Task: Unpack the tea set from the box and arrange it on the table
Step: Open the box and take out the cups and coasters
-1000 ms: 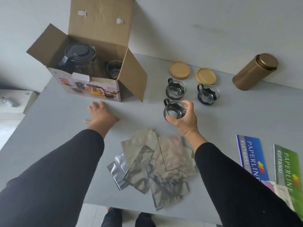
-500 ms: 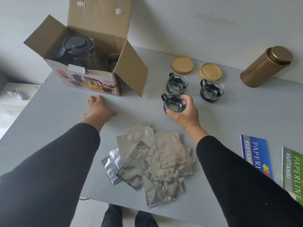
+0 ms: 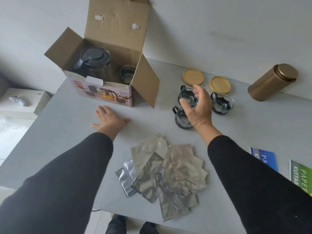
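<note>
One cardboard box stands at the bench's far left, with one teapot and one glass cup inside it. Three more glass cups sit on the bench: and. Two round wooden lids lie toward the far edge: and. One gold canister lies at the far right. Two booklets lie at the right edge: one blue, one green. The overlapping foil pouches near the front edge cannot be counted exactly.
</note>
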A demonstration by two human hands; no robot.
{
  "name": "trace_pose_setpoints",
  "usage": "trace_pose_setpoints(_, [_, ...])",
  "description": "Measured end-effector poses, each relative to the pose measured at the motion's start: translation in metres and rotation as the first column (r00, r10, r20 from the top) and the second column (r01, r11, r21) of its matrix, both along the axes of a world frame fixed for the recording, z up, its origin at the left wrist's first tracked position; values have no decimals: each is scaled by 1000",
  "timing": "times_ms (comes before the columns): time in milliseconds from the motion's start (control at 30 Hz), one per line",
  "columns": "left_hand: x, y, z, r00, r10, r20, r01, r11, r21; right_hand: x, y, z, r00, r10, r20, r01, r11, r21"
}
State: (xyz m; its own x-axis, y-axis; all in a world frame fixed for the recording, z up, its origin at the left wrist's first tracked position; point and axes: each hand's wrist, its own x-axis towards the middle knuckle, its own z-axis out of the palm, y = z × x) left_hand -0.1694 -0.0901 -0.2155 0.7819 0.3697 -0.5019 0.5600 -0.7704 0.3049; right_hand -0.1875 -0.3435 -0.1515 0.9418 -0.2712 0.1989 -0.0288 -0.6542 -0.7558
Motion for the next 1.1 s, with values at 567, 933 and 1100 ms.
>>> trace_pose_setpoints(567, [58, 1, -8, 891, -7, -453, 70, 990, 124, 148, 198, 45, 813, 192, -550, -506, 702, -502])
trace_pose_setpoints(933, [66, -3, -12, 872, 33, -489, 0, 998, 66, 182, 223, 15, 761, -140, -633, -415, 645, -642])
trace_pose_setpoints(1100, [68, -5, -11, 853, 61, -519, -26, 997, 73, 184, 222, 14, 767, -173, -618, -369, 669, -645])
